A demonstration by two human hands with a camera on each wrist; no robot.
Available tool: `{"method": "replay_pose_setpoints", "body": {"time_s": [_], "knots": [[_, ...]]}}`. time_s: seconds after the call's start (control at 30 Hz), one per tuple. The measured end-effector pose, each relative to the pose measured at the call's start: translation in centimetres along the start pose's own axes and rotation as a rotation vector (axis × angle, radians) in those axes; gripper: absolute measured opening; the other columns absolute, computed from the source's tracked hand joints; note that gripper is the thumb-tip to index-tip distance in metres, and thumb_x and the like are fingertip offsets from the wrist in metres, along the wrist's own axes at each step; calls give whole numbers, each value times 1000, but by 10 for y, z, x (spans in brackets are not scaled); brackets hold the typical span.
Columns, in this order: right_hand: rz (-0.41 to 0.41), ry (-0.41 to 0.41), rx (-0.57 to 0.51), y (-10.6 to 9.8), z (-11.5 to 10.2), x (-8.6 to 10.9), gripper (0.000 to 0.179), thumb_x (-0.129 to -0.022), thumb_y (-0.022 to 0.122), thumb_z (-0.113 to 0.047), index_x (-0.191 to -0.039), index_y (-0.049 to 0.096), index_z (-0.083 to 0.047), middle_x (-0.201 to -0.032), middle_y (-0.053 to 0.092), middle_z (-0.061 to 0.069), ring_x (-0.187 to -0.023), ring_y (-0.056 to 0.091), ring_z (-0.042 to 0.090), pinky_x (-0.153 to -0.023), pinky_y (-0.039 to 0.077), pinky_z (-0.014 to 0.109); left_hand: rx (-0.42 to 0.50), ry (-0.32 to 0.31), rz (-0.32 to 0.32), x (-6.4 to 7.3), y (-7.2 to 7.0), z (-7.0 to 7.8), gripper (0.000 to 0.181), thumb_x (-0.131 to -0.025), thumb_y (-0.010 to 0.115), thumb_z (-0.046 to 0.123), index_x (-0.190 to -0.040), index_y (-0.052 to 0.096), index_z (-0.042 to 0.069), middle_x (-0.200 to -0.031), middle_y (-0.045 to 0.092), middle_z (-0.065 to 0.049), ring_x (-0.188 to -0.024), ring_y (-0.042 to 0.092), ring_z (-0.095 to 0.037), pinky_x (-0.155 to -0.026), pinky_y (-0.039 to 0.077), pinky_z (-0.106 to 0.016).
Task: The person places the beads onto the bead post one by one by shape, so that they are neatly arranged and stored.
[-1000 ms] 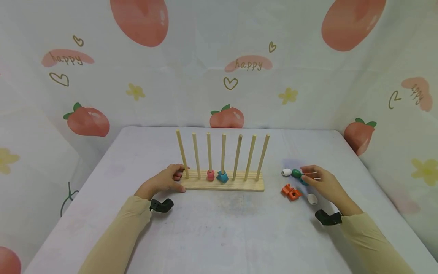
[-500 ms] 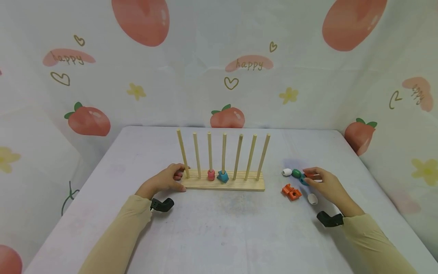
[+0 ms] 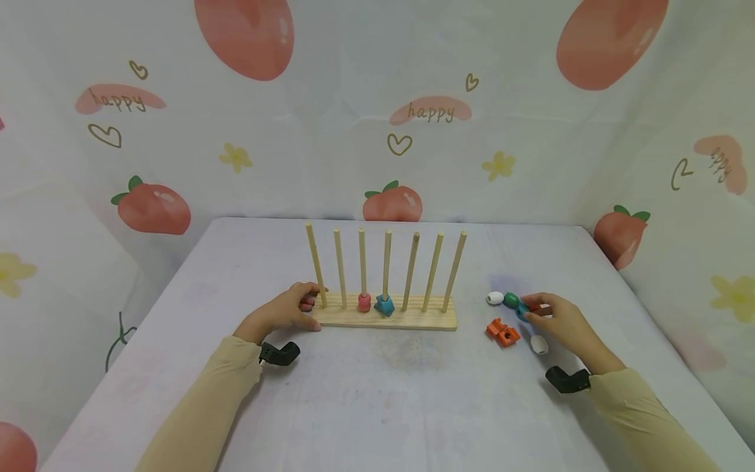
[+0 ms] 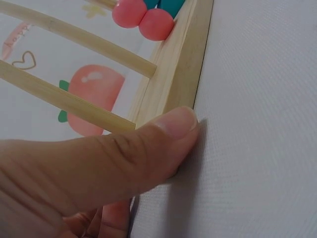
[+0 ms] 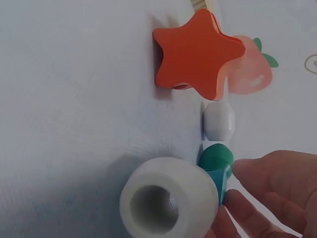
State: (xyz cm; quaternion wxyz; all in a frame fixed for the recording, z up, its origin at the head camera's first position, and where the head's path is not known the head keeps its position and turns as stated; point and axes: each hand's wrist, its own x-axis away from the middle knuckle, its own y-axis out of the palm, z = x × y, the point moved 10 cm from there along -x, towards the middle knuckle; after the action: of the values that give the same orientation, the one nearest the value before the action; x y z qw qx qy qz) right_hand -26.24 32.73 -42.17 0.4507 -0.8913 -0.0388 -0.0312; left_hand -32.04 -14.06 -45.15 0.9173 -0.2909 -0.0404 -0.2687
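My left hand (image 3: 286, 308) grips the left end of a wooden peg rack (image 3: 421, 319), thumb on the front edge and fingers behind. A pink bead (image 3: 364, 302) and a blue bead (image 3: 385, 305) sit low on two of its pegs. Over on the right, my right hand (image 3: 557, 321) has thumb and fingers around another blue bead (image 3: 522, 311), partly hidden by them. A green bead (image 5: 216, 157) lies against it, with a white bead (image 5: 218, 121) beyond. Closer to the right wrist camera is a second white bead (image 5: 193, 196), its hole showing.
Orange star-shaped beads (image 3: 503, 332) lie between the rack and my right hand. A white cloth (image 3: 377, 400) covers the table, and a printed curtain (image 3: 330, 131) hangs behind it. Several pegs stand upright along the rack.
My right hand has lowered slightly towards me, its fingers closing around the blue bead, more of which now shows. The left hand keeps its place on the rack.
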Motion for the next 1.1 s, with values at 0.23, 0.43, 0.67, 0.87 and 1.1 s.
{"method": "replay_pose_setpoints", "body": {"time_s": [0.23, 0.43, 0.67, 0.87, 1.1], "knots": [[-20, 21, 26, 3, -1, -6, 42, -89, 68, -18, -124, 58, 4, -113, 60, 23, -101, 58, 36, -75, 52, 39, -7, 8, 0, 2, 0, 2, 79, -72, 83, 2, -139, 42, -5, -131, 38, -24, -112, 42, -30, -99, 39, -44], [-38, 24, 53, 6, -2, -10, 44, -87, 70, -15, -124, 58, 5, -103, 62, 20, -93, 61, 31, -72, 52, 37, -8, 9, 3, 1, 0, 2, 79, -71, 83, 2, -138, 43, -5, -131, 38, -23, -111, 42, -30, -98, 39, -44], [-30, 3, 51, 7, -3, -10, 42, -84, 73, -13, -119, 59, 5, -99, 63, 16, -89, 61, 26, -70, 51, 33, -2, 10, 1, 2, 0, 2, 78, -71, 83, 2, -138, 43, -5, -129, 38, -23, -109, 41, -29, -97, 39, -43], [-40, -13, 42, 7, -4, -10, 39, -83, 74, -12, -115, 60, 4, -99, 63, 17, -87, 62, 26, -69, 51, 32, -5, 14, 0, 1, 0, 2, 78, -71, 83, 2, -138, 43, -5, -128, 39, -22, -109, 41, -29, -97, 38, -43], [-77, -37, 43, 12, -6, -10, 37, -82, 75, -12, -115, 62, -2, -103, 64, 17, -92, 63, 29, -75, 53, 40, 2, 19, 1, 0, 0, 1, 78, -71, 83, 2, -138, 43, -5, -130, 38, -23, -112, 42, -30, -100, 39, -44]]}}
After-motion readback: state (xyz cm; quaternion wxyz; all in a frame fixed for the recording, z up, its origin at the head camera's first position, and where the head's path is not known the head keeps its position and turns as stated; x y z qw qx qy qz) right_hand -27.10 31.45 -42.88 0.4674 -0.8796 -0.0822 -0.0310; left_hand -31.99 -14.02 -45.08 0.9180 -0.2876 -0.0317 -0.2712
